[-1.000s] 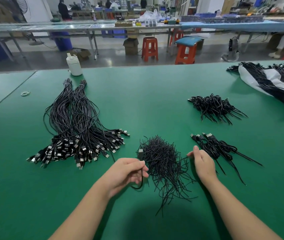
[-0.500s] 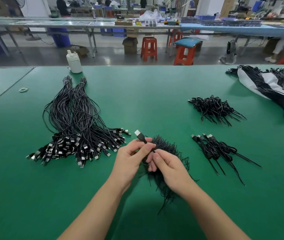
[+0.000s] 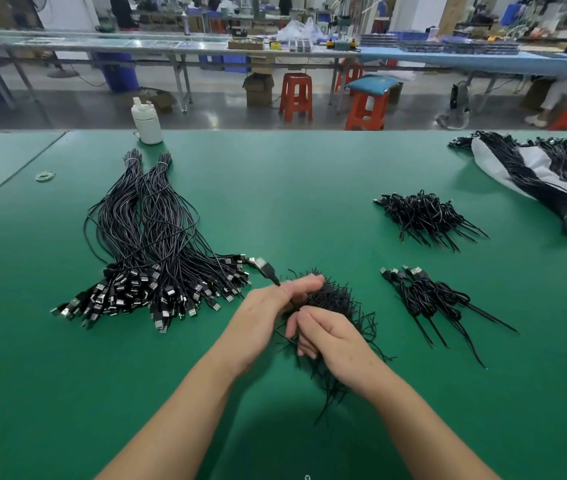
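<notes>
- Head view: the left hand [image 3: 268, 317] sits just below the picture's middle. Its thumb and curled fingers pinch a USB cable [image 3: 268, 271], whose silver plug juts out of the hand toward 11 o'clock, clear of the table.
- The right hand [image 3: 335, 341] lies at 4 o'clock of the left and touches it. Its fingers are curled tight round a black strand [image 3: 295, 306] between the two hands. Whether that strand is a tie or the cable's own cord, I cannot tell.
- Under both hands, spreading toward 3 and 6 o'clock of them, a loose heap of black ties [image 3: 348, 303] lies on the green table [image 3: 309, 188].
- From 9 to 11 o'clock of the hands lies a large banded cable bundle [image 3: 157, 237], its plugs fanned toward the person.
- At 3 o'clock, near the hands, lie a few coiled cables [image 3: 427, 296]. At 1 o'clock, farther off, is a bigger coiled pile [image 3: 424, 216].
- At 11 o'clock, on the far table edge, stands a white bottle [image 3: 147, 123]. Rubber bands [image 3: 45, 175] lie at 10 o'clock.
</notes>
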Available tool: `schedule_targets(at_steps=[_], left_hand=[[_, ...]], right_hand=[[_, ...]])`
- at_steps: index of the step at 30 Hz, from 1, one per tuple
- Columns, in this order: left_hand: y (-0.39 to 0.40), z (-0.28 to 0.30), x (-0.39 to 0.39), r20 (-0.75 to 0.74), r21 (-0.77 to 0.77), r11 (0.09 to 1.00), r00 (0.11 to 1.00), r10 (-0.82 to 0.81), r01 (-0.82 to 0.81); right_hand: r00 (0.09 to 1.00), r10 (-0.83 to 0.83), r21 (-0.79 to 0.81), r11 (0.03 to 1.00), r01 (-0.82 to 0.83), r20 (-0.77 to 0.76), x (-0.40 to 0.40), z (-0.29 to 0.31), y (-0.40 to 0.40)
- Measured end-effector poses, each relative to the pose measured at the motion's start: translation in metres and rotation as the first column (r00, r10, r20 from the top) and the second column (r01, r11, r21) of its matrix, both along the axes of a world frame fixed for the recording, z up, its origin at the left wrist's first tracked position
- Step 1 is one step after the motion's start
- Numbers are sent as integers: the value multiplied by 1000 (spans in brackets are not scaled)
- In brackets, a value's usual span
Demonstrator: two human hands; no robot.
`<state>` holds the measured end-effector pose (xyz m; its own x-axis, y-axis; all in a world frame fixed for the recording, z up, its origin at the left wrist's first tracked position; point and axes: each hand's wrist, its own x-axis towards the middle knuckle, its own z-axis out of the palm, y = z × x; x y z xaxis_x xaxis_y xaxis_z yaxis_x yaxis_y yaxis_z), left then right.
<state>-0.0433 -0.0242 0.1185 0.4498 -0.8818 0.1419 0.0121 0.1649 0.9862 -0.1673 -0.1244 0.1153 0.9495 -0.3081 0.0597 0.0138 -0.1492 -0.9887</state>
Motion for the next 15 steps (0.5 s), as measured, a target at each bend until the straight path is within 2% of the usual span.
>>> schedule_targets(at_steps=[2, 4, 6, 8, 9, 11, 13, 15], left_hand=[[-3, 8, 5, -152, -131, 987, 986, 72, -92], [1, 20, 12, -396, -272, 955, 918, 1, -118], [12, 29, 19, -512, -405, 913, 817, -267, 44], [24, 34, 18, -430, -433, 830, 729, -533, 351], [28, 35, 15, -375, -350, 797, 706, -601, 493], [35, 30, 13, -271, -1, 767, 738, -618, 642], [40, 18, 10, -197, 367, 714, 800, -567, 596], [44, 4, 2, -100, 640, 636, 867, -488, 432]], right_hand=[[1000, 13, 59, 998, -11, -21, -1, -6, 2], [999, 17, 127, 992, -12, -37, -2, -15, 2], [999, 24, 256, 967, -12, -42, -4, -26, 1], [998, 47, 386, 922, -32, -30, -5, -33, 0], [998, 61, 437, 898, -47, -18, -5, -36, -1], [996, 87, 482, 873, -69, -16, -5, -39, -1], [992, 118, 469, 880, -80, -51, -4, -43, 1], [988, 124, 465, 883, -68, -91, -3, -47, 5]])
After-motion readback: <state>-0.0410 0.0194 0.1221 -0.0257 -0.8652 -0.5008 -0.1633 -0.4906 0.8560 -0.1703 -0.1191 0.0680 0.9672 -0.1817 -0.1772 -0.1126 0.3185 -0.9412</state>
